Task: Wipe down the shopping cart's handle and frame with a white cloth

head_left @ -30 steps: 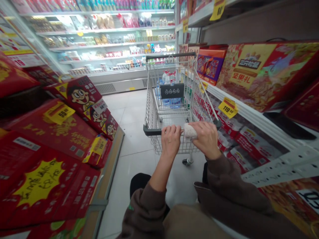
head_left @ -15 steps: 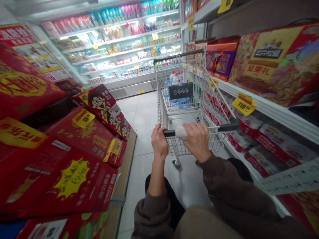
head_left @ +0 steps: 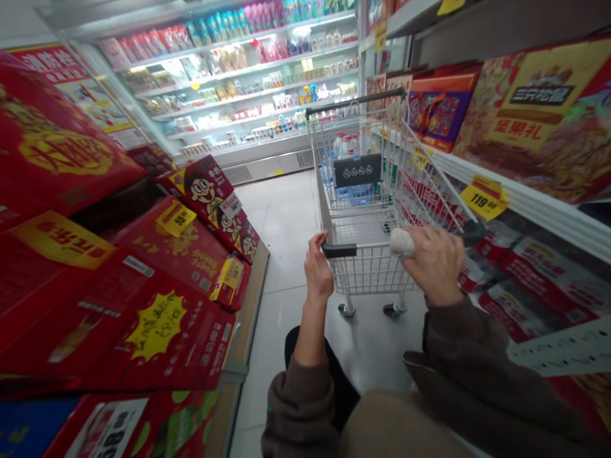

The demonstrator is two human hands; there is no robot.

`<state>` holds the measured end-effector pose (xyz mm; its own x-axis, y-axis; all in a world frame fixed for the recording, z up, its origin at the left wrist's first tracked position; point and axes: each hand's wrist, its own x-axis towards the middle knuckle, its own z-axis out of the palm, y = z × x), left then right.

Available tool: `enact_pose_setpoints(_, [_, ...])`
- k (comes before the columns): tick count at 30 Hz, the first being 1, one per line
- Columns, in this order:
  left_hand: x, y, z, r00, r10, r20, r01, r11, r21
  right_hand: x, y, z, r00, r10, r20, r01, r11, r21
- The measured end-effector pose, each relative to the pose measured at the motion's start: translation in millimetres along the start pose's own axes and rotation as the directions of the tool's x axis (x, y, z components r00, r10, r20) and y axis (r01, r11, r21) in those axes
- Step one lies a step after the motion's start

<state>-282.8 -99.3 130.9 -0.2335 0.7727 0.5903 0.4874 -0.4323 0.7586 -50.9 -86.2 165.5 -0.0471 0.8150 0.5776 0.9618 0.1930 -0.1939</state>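
A metal wire shopping cart point(head_left: 370, 270) stands in front of me, its dark handle point(head_left: 342, 251) toward me. My left hand point(head_left: 319, 270) is closed at the handle's left corner, its fingers partly hidden behind the end. On the right part of the same handle, my right hand point(head_left: 435, 262) is wrapped round a whitish folded cloth point(head_left: 401, 242) pressed against the bar. Part of the cloth sticks out to the left of the fingers; the bar beneath is hidden. A dark sign plate point(head_left: 357, 170) hangs inside the cart.
Red gift boxes point(head_left: 167, 318) are stacked along the left side. A shelf with boxed snacks point(head_left: 529, 121) and price tags point(head_left: 484, 197) runs close along the right. Ahead is a lit refrigerated display point(head_left: 248, 83). Bottled water point(head_left: 346, 149) shows beyond the cart's mesh.
My right hand has slid rightward along the handle with the cloth, uncovering more of the left part. My left hand stays at the left corner. The view has shifted slightly.
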Motion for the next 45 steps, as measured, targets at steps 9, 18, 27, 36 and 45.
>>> enact_pose_setpoints(9, [-7, 7, 10.9, 0.998, 0.054, 0.023, -0.055, 0.997, 0.058, -6, -63, 8, 0.978, -0.21, -0.009, 0.209, 0.965, 0.159])
enact_pose_setpoints(18, [-8, 2, 21.7, 0.999, 0.037, -0.031, -0.038, 0.999, -0.014, -8, 38, -1, 0.993, 0.027, -0.115, -0.025, 0.999, 0.019])
enact_pose_setpoints(27, [-7, -2, 14.7, 0.999, 0.033, -0.038, -0.034, 0.999, -0.013, -14, -30, 11, 0.979, -0.189, -0.079, 0.2, 0.963, 0.181])
enact_pose_setpoints(36, [-10, 0, 21.6, 0.996, 0.024, -0.081, -0.026, 0.999, -0.024, -16, 30, 3, 0.976, 0.046, -0.214, -0.021, 0.993, 0.119])
enact_pose_setpoints(45, [-14, 3, 23.7, 0.986, -0.151, -0.074, 0.117, 0.931, -0.345, 0, -102, 1, 0.971, -0.239, 0.001, 0.226, 0.917, 0.327])
